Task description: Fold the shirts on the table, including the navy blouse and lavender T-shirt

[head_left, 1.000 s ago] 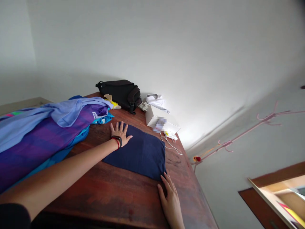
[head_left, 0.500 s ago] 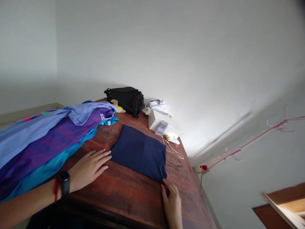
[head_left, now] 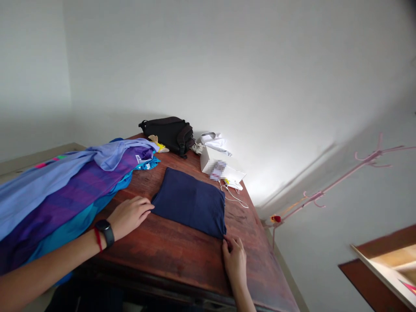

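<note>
A folded navy blue garment (head_left: 191, 201) lies flat on the dark reddish wooden table (head_left: 175, 255). My left hand (head_left: 131, 216), with a black watch and a red string on the wrist, has its fingers pressed together at the garment's near left corner. At the near right corner, my right hand (head_left: 234, 260) pinches the cloth between thumb and fingers. The garment's lower layers are hidden beneath its top.
Lilac, purple and turquoise clothes (head_left: 87, 182) are heaped along the left side. Farther back are a black bag (head_left: 169, 135), a white box (head_left: 211, 159) and a white cable (head_left: 238, 201). A pink coat rack (head_left: 341, 175) stands right of the table.
The fingers of my left hand, spread before, have closed at the garment's left corner. My right hand has closed on the right corner. The view has shifted slightly.
</note>
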`<state>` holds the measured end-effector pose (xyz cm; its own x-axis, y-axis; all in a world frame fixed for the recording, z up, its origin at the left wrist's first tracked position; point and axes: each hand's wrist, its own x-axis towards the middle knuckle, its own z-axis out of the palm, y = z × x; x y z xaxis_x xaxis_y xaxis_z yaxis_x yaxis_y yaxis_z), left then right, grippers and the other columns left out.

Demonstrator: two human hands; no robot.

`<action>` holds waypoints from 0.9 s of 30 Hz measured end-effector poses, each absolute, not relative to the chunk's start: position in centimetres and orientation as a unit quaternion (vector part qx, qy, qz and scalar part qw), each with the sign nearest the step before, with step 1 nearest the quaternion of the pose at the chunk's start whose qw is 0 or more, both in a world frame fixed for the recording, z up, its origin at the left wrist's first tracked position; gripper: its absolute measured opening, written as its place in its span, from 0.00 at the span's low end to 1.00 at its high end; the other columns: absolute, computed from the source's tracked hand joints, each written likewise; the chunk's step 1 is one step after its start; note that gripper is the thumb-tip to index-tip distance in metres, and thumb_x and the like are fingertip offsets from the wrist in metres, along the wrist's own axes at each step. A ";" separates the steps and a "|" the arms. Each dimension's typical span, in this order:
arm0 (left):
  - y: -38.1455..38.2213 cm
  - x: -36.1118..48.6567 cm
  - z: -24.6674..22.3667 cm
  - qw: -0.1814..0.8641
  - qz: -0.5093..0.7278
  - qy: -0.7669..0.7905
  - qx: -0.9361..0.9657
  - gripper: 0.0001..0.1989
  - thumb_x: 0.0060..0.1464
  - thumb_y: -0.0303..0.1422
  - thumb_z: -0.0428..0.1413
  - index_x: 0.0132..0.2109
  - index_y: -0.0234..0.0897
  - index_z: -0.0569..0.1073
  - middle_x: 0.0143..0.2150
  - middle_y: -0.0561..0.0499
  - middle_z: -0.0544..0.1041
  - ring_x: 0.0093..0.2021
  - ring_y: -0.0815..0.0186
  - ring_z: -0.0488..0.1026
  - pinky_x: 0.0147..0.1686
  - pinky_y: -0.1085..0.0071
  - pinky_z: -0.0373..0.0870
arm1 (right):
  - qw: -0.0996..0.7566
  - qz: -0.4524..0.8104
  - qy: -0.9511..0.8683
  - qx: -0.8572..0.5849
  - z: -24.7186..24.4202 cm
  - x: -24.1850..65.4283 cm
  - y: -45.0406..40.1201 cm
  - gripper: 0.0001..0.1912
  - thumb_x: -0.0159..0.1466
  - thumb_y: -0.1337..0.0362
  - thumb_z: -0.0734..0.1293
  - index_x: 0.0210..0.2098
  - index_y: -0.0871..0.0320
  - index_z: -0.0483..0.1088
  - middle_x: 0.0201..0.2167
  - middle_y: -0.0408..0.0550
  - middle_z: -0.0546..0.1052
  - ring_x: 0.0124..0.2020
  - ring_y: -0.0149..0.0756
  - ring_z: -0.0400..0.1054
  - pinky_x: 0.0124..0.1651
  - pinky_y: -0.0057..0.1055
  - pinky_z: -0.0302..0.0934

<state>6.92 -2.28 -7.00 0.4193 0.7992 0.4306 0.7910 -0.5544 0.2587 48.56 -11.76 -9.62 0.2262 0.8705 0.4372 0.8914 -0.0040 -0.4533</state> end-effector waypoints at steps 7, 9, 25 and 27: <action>-2.7 7.1 -6.2 -0.032 0.239 0.464 0.853 0.13 0.64 0.26 0.48 0.39 0.38 0.79 0.41 0.47 0.75 0.41 0.60 0.74 0.41 0.65 0.69 | 0.365 -0.018 -0.624 -0.691 -9.9 48.9 -11.7 0.17 0.69 0.57 0.58 0.37 0.57 0.77 0.35 0.53 0.75 0.35 0.44 0.72 0.40 0.37 0.67; -2.8 7.2 -6.1 -0.036 0.241 0.462 0.853 0.13 0.63 0.26 0.48 0.38 0.38 0.78 0.41 0.47 0.75 0.40 0.60 0.74 0.41 0.65 0.69 | 0.369 -0.016 -0.623 -0.689 -9.7 48.7 -11.8 0.17 0.69 0.56 0.58 0.35 0.56 0.76 0.34 0.53 0.75 0.35 0.44 0.72 0.40 0.37 0.66; -10.0 3.0 -7.5 0.082 0.340 0.502 0.791 0.11 0.64 0.44 0.49 0.49 0.54 0.74 0.61 0.57 0.73 0.53 0.58 0.75 0.53 0.60 0.73 | 0.505 0.248 -0.579 -0.591 -9.4 48.3 -18.5 0.16 0.67 0.50 0.64 0.37 0.56 0.72 0.58 0.60 0.74 0.58 0.50 0.70 0.59 0.43 0.65; -10.8 2.7 -7.2 0.125 0.347 0.505 0.780 0.10 0.64 0.44 0.50 0.47 0.53 0.73 0.64 0.58 0.70 0.49 0.59 0.76 0.47 0.64 0.76 | 0.530 0.314 -0.529 -0.583 -9.4 48.0 -19.1 0.18 0.66 0.47 0.66 0.36 0.56 0.71 0.54 0.60 0.78 0.52 0.50 0.75 0.53 0.43 0.70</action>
